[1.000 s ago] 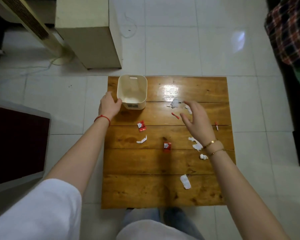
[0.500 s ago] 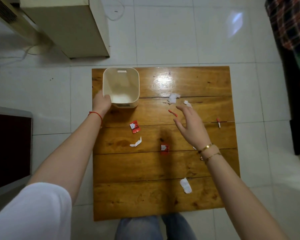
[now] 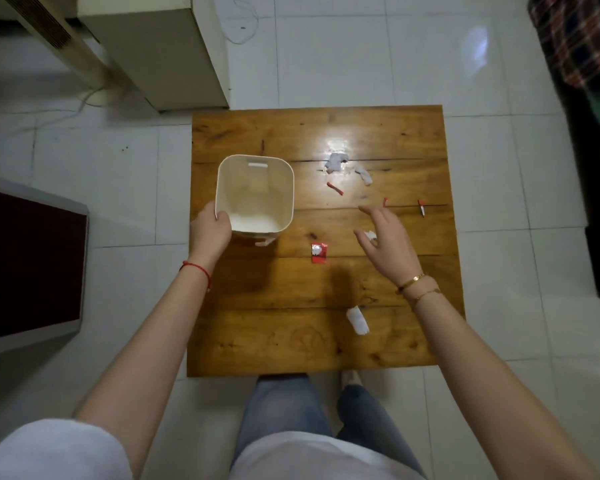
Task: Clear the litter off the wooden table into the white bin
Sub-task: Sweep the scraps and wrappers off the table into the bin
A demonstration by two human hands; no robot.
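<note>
The white bin (image 3: 255, 174) stands on the left side of the wooden table (image 3: 278, 334), and my left hand (image 3: 210, 228) grips its near left rim. My right hand (image 3: 387, 242) hovers open over the table's right half, fingers spread, just above a white paper scrap (image 3: 370, 234). Litter lies scattered: a red wrapper (image 3: 318, 252), a white scrap (image 3: 265, 242) peeking out at the bin's near edge, crumpled white paper (image 3: 335, 161), another white piece (image 3: 363, 174), thin red strips (image 3: 335, 188), (image 3: 385, 201), (image 3: 421, 206), and a white piece (image 3: 357, 319) near the front.
A beige cabinet (image 3: 167, 53) stands on the tiled floor beyond the table's far left corner. A dark red mat or panel (image 3: 28, 261) lies at the left. Plaid fabric (image 3: 582, 39) is at the far right. My legs (image 3: 291, 410) are at the table's near edge.
My left hand has pulled the bin toward me along the table's left side; it now covers the red wrapper that lay near it. My right hand has drawn back over the white scrap.
</note>
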